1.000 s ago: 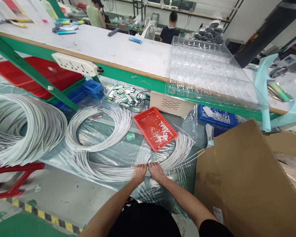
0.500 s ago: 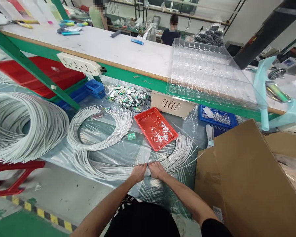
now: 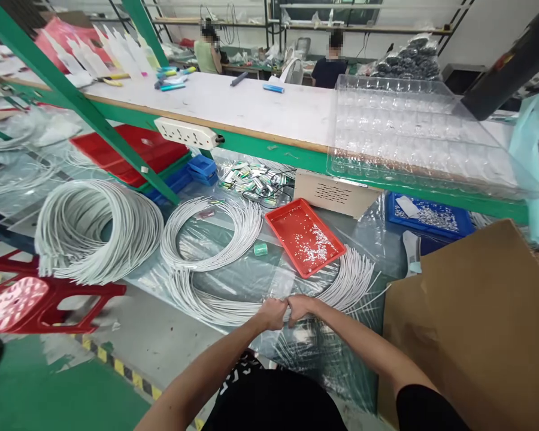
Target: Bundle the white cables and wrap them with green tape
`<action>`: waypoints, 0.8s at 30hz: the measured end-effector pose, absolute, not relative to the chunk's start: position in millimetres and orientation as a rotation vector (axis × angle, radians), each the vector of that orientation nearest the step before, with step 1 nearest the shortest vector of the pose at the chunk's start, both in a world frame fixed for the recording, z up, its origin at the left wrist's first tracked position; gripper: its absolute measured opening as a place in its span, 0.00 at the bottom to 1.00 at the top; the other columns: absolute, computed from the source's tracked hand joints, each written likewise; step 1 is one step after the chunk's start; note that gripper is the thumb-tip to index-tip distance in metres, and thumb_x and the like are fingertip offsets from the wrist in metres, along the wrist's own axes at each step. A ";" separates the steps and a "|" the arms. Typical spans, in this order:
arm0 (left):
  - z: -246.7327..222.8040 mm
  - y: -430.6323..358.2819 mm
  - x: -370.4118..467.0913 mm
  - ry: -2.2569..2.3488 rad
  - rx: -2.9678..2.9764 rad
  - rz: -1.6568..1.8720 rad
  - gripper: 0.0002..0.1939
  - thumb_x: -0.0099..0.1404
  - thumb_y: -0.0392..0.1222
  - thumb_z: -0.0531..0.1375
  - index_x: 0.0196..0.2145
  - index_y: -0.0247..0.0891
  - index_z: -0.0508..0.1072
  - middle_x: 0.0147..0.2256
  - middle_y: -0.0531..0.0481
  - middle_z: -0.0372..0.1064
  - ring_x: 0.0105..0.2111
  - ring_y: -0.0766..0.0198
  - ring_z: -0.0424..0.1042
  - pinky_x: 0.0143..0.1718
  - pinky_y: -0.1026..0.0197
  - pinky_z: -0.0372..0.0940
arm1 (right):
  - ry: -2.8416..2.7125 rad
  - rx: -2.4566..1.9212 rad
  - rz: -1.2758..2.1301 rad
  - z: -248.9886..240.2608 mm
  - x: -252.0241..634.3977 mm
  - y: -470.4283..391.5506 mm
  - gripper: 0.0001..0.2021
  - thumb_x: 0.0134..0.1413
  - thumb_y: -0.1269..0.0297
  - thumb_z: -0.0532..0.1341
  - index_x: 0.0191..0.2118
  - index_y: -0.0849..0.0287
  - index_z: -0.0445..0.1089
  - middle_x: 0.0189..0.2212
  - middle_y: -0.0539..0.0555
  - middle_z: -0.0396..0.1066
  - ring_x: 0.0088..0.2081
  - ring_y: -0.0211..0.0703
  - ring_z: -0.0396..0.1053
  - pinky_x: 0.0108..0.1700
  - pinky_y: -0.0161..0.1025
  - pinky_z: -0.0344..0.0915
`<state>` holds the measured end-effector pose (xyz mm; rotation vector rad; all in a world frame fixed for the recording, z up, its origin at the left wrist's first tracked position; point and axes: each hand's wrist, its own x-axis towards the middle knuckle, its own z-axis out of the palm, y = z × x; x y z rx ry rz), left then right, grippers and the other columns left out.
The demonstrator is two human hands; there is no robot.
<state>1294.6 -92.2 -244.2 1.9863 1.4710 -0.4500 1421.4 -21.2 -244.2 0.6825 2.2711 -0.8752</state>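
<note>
Red tray could be tipped and white bits spilled if wire bundle, lower centre of frame, is tugged beneath its corner. Wire ends could be splayed by slack grip. Fingers of left hand and right hand clamped round wire bundle. Bench covered with plastic sheet; person and second person seen, upper frame.

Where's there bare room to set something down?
On the white shelf, between the blue tube and the clear tray; also on the plastic sheet, between the green roll and front wire bundle. Behind the small red tray, loose pieces and cable crowd together.
</note>
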 end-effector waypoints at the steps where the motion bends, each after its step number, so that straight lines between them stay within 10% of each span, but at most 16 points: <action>1: -244.5 -93.4 1293.7 1.472 1.987 -0.449 0.27 0.54 0.40 0.63 0.51 0.29 0.70 0.45 0.31 0.75 0.46 0.39 0.75 0.47 0.46 0.69 | 2.270 0.679 -0.876 -244.0 1420.6 -21.9 0.26 0.40 0.59 0.69 0.48 0.61 0.77 0.41 0.57 0.80 0.42 0.53 0.77 0.37 0.35 0.68; 24: -262.7 -109.1 1198.8 1.249 1.824 -0.276 0.31 0.46 0.41 0.69 0.49 0.37 0.74 0.46 0.40 0.77 0.47 0.42 0.75 0.48 0.50 0.68 | 2.115 0.971 -0.873 -239.7 1411.1 -54.0 0.17 0.35 0.61 0.72 0.37 0.59 0.81 0.34 0.56 0.80 0.40 0.54 0.77 0.41 0.38 0.69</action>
